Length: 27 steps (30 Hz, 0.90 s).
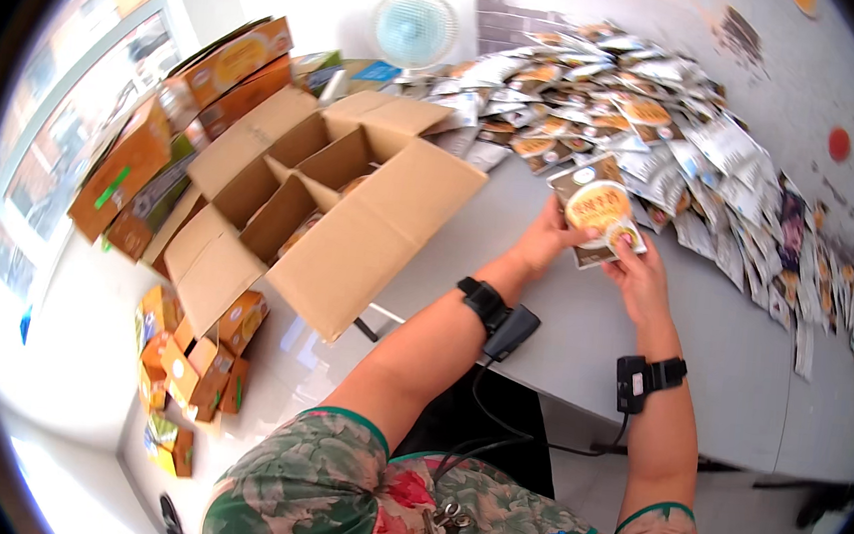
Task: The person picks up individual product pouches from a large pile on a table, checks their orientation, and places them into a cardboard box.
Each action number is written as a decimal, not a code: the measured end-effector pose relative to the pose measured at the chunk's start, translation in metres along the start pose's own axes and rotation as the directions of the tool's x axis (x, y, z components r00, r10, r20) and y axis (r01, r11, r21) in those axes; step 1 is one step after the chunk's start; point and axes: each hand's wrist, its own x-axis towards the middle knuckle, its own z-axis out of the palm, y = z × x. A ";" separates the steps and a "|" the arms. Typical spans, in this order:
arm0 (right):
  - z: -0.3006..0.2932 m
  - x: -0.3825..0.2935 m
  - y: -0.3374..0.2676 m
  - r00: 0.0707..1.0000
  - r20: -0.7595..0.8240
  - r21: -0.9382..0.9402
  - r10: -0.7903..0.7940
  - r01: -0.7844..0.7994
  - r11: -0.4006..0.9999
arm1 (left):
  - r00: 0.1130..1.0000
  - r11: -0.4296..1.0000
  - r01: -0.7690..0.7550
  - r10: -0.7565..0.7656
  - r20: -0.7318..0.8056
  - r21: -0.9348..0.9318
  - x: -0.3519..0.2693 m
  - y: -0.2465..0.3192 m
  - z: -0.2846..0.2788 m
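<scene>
Both hands grip a brown-and-white printed pouch with a yellow picture on its front, held above the grey table. My left hand has its left edge, the thumb lying across the front. At the lower right corner, my right hand pinches it with the thumb on top. Just beyond the pouch spreads a big heap of similar sachets, some showing white backs, others brown fronts. To the left of my hands stands an open cardboard box with cardboard dividers; part of its contents shows low in the compartments.
A pale blue fan stands behind the box. Orange cartons are stacked by the window, and more small cartons lie on the floor at left. Cables run from my wrist-worn devices. The grey table extends to the right.
</scene>
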 end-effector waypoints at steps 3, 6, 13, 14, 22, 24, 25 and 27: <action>0.009 0.000 -0.001 0.998 0.038 0.007 -0.043 0.043 0.999 | 0.998 0.993 0.000 -0.008 -0.070 -0.114 -0.004 0.009 0.009; 0.007 -0.001 -0.001 0.994 0.052 0.141 -0.097 0.089 0.986 | 0.984 0.969 0.038 -0.080 -0.161 -0.246 -0.004 0.024 0.022; -0.015 0.006 -0.002 0.998 -0.025 0.197 -0.050 0.054 0.979 | 0.962 0.937 -0.043 -0.054 -0.266 -0.346 0.014 0.083 0.057; -0.016 0.007 -0.002 0.999 -0.028 0.192 -0.045 0.049 0.980 | 0.961 0.941 -0.061 -0.034 -0.273 -0.334 0.021 0.097 0.061; -0.018 0.008 0.003 1.000 0.004 0.212 -0.014 0.013 0.977 | 0.950 0.985 -0.155 0.169 -0.263 0.074 0.042 0.223 0.023; -0.021 0.006 0.002 1.000 -0.001 0.214 -0.011 0.011 0.977 | 0.951 0.960 -0.119 0.184 -0.250 0.253 0.036 0.250 -0.009; -0.017 0.006 0.002 1.000 0.006 0.213 -0.009 0.007 0.977 | 0.951 0.940 -0.108 0.193 -0.243 0.322 0.027 0.266 -0.028; -0.015 0.006 0.002 1.000 0.003 0.212 -0.008 0.007 0.977 | 0.937 0.897 -0.020 0.171 -0.304 0.442 0.009 0.291 -0.063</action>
